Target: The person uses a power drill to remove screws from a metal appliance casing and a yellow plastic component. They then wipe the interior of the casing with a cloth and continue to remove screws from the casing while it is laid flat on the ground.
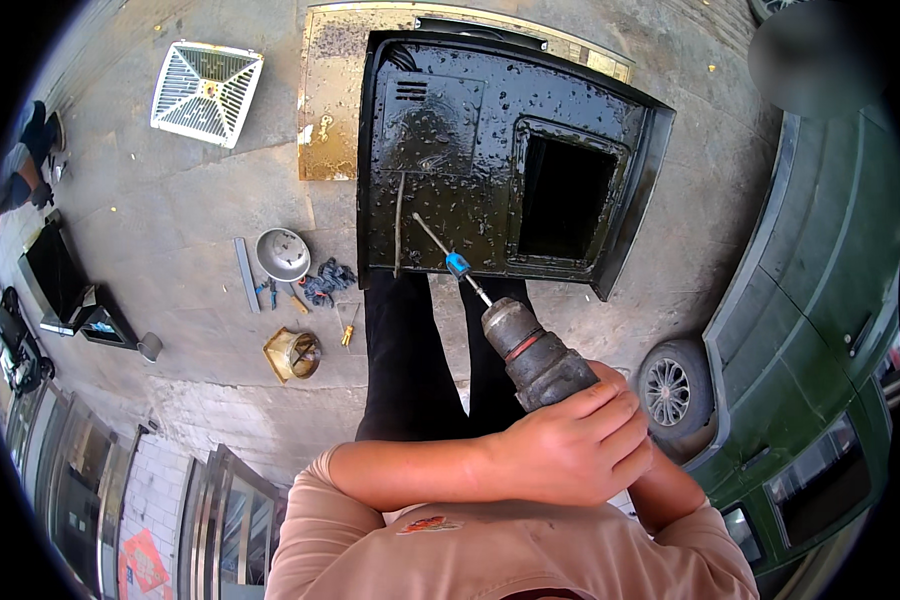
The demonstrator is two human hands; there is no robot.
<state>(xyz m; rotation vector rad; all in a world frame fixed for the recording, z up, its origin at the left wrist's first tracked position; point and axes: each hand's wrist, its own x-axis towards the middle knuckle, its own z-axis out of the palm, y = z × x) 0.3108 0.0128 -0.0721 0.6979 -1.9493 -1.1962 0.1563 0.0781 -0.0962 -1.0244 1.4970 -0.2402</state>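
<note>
A dark power drill (536, 360) with a red ring points up and left, away from my body. From its chuck runs a long, thin bit carrying a blue sleeve (457, 264). My left hand (573, 440) reaches across my chest, fingers curled closed over the drill's rear. Behind it my right forearm (667, 492) comes in from the right; that hand is hidden, so its fingers cannot be made out. The bit's tip sits over a wet, glossy black metal panel (460, 215) with a square opening (567, 197). A thin rod (400, 225) lies on the panel.
Under the panel's far side lies a stained yellowish sheet (328, 110). A white slatted grille (208, 94), metal bowl (283, 255), dark gloves (328, 283), screwdriver (350, 326) and dirty container (292, 355) rest on the left floor. A green vehicle (815, 330) stands right; another person (32, 165) is far left.
</note>
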